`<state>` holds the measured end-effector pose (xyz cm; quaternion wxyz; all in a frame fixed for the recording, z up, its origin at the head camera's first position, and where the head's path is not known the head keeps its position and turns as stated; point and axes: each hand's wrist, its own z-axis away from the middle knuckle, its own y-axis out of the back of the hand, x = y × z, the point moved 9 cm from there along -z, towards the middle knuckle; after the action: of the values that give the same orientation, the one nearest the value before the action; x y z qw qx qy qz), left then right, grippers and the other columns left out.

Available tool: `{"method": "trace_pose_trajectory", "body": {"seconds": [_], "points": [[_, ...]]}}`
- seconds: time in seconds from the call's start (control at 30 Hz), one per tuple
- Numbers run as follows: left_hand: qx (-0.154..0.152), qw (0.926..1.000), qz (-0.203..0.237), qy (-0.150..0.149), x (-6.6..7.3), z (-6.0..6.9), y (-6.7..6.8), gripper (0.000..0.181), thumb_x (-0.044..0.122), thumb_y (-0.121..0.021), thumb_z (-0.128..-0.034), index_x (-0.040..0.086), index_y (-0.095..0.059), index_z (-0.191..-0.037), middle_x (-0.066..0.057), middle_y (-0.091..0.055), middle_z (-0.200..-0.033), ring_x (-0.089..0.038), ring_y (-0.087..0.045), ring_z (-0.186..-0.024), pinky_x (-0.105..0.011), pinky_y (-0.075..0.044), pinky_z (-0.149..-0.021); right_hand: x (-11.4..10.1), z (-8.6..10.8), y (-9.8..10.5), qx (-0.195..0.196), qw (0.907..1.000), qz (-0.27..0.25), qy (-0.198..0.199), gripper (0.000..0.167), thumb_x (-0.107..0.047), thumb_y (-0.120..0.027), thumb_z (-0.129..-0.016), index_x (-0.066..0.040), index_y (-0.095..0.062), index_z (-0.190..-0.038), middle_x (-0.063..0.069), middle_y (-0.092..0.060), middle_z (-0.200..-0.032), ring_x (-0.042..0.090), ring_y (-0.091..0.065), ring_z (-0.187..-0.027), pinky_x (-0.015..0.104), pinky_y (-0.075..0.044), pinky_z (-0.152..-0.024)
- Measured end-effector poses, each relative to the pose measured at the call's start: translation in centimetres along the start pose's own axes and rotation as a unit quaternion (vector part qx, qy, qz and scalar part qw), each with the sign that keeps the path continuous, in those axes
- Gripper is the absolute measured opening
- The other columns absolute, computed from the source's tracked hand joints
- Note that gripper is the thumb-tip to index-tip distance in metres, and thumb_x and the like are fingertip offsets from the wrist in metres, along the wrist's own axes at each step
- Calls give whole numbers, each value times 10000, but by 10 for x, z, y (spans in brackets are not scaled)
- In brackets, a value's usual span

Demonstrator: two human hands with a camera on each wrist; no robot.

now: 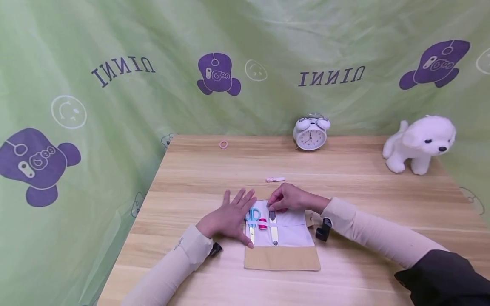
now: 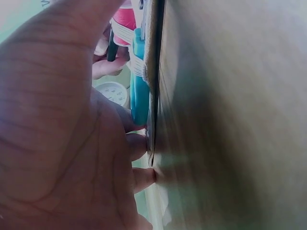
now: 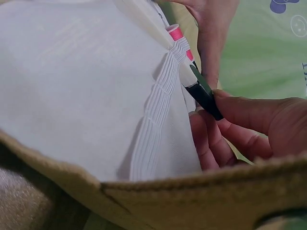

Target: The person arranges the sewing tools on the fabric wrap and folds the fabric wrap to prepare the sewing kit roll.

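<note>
While the pouch (image 1: 281, 258) lies open on the worktop (image 1: 191, 178), tan flap nearest me, my L grip (image 1: 229, 219) rests at its L edge, fingers spread, holding nothing. My R grip (image 1: 287, 197) pinches the dark far end of the white tool (image 1: 274, 233) btwn thumb & fingers. The tool lies in the pouch, to the R of 1 red spool (image 1: 262, 227) & the blue-handled scissors (image 1: 252, 233), w/ white elastic (image 3: 153, 110) running across.

Step in hand, I'd judge: seating the tool under the elastic, tho drawing it out could look the same. If seating, next move prob. calls for a straight, low slide, pouch held flat, then release.

Past the pouch: 1 small pink-&-white strip (image 1: 275, 179), then 1 plush dog (image 1: 421, 142), 1 alarm clock (image 1: 311, 139) & 1 pink ring (image 1: 223, 141).
</note>
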<state>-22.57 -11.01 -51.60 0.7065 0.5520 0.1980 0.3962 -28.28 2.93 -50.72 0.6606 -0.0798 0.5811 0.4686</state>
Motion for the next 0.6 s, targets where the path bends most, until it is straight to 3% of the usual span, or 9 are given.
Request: {"method": "trace_pose_trajectory", "body": {"seconds": [0.33, 0.6], "points": [[-40, 10000, 19, -31, 1, -1, 4, 1390, 862, -684, -626, 114, -70, -1624, -66, 64, -1713, -357, 55, -1581, -746, -6, -1176, -2, 0, 1, 84, 9998, -153, 125, 114, -40, -760, -860, 15, -756, -960, 111, -772, -804, 78, -651, -628, 240, -559, -590], [-55, 10000, 62, 6, 1, -1, 3, 1387, 866, -684, -621, 120, -84, -1625, -62, 63, -1714, -356, 51, -1582, -739, -5, -1181, -5, 3, -8, -399, 9987, -136, 293, 119, -6, -717, -884, 23, -767, -988, 143, -786, -889, 86, -709, -697, 253, -597, -666]]}}
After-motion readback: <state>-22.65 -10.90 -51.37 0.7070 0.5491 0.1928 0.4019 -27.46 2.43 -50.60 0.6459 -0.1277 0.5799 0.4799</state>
